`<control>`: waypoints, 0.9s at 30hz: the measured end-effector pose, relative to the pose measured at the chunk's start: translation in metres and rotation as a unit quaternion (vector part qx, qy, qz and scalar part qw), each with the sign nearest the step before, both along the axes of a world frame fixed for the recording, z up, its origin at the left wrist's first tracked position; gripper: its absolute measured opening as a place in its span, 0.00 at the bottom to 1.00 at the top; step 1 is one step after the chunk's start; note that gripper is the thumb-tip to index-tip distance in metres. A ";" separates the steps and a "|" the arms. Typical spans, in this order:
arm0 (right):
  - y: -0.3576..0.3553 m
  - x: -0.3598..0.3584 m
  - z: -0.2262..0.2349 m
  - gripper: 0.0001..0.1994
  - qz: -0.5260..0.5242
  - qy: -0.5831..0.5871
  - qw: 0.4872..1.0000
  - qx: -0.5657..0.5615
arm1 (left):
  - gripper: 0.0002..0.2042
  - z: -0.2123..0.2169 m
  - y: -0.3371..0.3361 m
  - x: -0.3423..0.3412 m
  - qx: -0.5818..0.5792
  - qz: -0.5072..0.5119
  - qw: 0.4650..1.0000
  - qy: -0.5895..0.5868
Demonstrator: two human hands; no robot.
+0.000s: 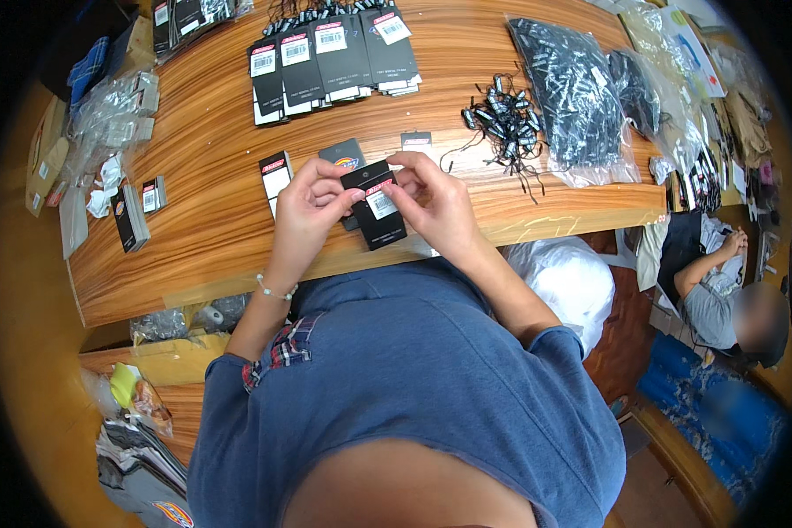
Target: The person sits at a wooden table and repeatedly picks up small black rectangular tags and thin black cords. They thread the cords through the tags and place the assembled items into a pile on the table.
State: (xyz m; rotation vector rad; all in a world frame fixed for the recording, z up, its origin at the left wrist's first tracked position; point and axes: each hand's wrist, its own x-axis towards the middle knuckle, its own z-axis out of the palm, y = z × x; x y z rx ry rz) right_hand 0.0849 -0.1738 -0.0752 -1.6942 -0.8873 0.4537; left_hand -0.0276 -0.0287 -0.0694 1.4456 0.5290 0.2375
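Near the front edge of the wooden table I hold a black hang tag [380,233] up in front of me. It has a red strip and a white barcode sticker on it. My left hand [312,198] is closed on its upper left edge, thumb beside the sticker. At the upper right, my right hand [440,202] pinches the tag, its thumb by the red strip. Behind it lies a dark tag with a coloured logo [341,157], partly hidden. To the left is a black-and-white tag [275,176], and farther back a small grey tag [416,140].
Rows of finished-looking black tags [343,66] with strings lie at the back. Right of them are loose black strings [505,121] and a clear bag of strings [572,97]. Small tag stacks [130,220] stand at left. Another person [717,299] sits at far right.
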 end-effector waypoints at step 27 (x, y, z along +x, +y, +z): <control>-0.023 0.125 -0.004 0.05 -0.140 -0.214 0.955 -0.151 | 0.13 0.011 -0.017 0.008 -0.024 -0.067 0.995 -0.073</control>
